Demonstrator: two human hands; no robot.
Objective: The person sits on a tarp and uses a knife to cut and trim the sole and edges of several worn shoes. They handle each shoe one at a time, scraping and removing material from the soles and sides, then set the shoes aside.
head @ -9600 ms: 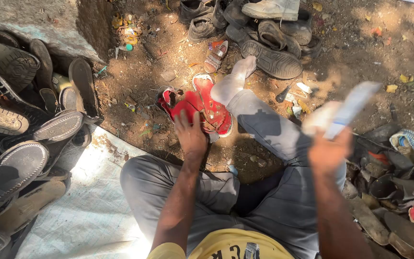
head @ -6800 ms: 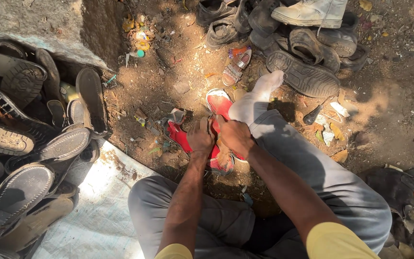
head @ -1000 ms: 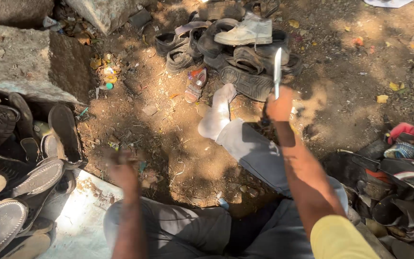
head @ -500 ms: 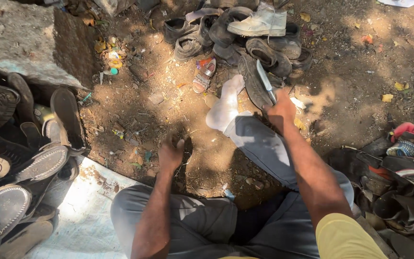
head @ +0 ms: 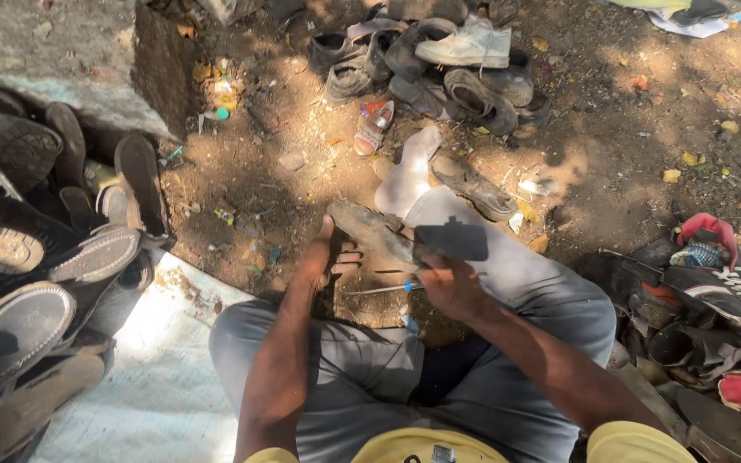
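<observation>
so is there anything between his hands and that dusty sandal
Nothing visible. The left hand already touches one end of the dusty sandal, and the right hand grips it at the other end, where a dark strap part sits.

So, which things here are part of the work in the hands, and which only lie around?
In hand:
- left hand under the worn dark sandal
- right hand at that sandal, with a thin blue-tipped tool

Lying about:
- white shoe on the far shoe heap
- dark soles at left
- red shoe at right
</observation>
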